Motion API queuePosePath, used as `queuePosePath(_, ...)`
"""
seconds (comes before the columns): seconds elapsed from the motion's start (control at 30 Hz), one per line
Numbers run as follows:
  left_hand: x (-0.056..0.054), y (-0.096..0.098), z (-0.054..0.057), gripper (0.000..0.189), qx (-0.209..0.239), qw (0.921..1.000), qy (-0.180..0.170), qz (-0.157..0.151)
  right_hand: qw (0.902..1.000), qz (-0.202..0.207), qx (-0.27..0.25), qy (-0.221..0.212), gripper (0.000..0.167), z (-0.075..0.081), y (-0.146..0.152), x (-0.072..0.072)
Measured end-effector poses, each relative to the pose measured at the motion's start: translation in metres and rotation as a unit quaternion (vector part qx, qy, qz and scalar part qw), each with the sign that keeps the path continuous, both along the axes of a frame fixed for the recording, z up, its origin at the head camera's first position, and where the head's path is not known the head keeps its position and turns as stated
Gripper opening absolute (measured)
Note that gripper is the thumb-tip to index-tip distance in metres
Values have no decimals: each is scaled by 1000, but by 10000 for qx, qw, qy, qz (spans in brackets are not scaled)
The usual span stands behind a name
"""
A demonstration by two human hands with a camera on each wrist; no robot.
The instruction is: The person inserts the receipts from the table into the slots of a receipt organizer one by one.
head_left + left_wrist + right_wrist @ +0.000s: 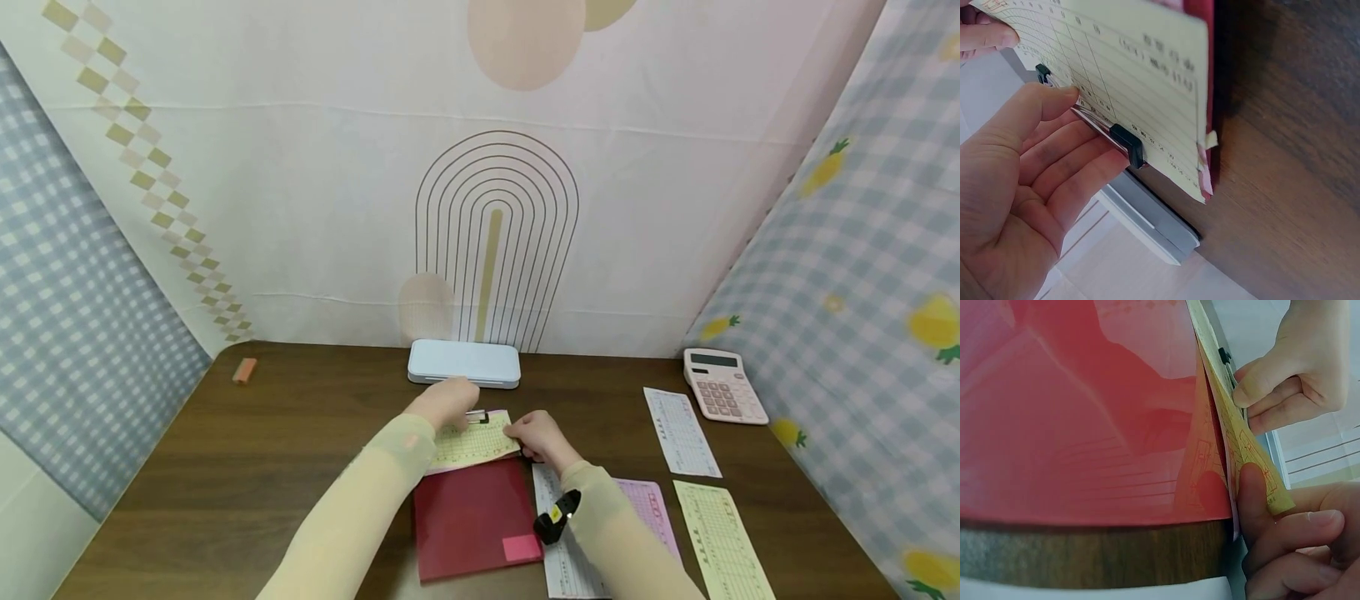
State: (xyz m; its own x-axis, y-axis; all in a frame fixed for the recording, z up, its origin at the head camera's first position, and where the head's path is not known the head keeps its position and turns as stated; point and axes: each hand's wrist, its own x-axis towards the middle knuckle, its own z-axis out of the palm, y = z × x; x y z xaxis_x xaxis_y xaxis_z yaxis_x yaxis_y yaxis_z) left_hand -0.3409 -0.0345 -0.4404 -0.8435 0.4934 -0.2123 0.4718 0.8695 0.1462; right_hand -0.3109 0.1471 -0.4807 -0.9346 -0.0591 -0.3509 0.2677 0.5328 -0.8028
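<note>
A red folder with a pink label lies on the brown table, and yellow printed forms stick out past its far edge. My left hand holds the metal clip with black ends at that edge, thumb on top and fingers behind it in the left wrist view. With thumb and fingers, my right hand pinches the right corner of the yellow form. In the right wrist view this yellow corner bends away from the red cover, and pink paper shows beneath it.
Behind the hands stands a pale blue flat case. Under my right forearm are a white form and a purple form. Further right lie a yellow sheet, a white sheet and a calculator. An eraser sits far left.
</note>
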Motion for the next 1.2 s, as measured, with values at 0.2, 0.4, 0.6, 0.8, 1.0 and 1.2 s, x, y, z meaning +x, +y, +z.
queuePosePath(0.2,1,0,-1,19,-40,9999,123,-57,10000,-81,14,23,19,1,-2,1)
queuePosePath(0.4,1,0,-1,18,-43,9999,159,-46,9997,-125,172,75,18,2,-3,2)
queuePosePath(0.6,2,1,-4,17,-81,9996,277,-31,9988,-90,403,243,17,1,-3,3)
queuePosePath(0.8,4,1,-4,17,-9,9996,261,65,9979,9,469,437,17,1,0,4)
queuePosePath(1.0,5,0,-4,17,8,9995,281,135,9960,87,574,684,15,4,6,4)
queuePosePath(1.2,6,-1,-3,17,18,9994,317,159,9955,121,630,701,15,7,11,4)
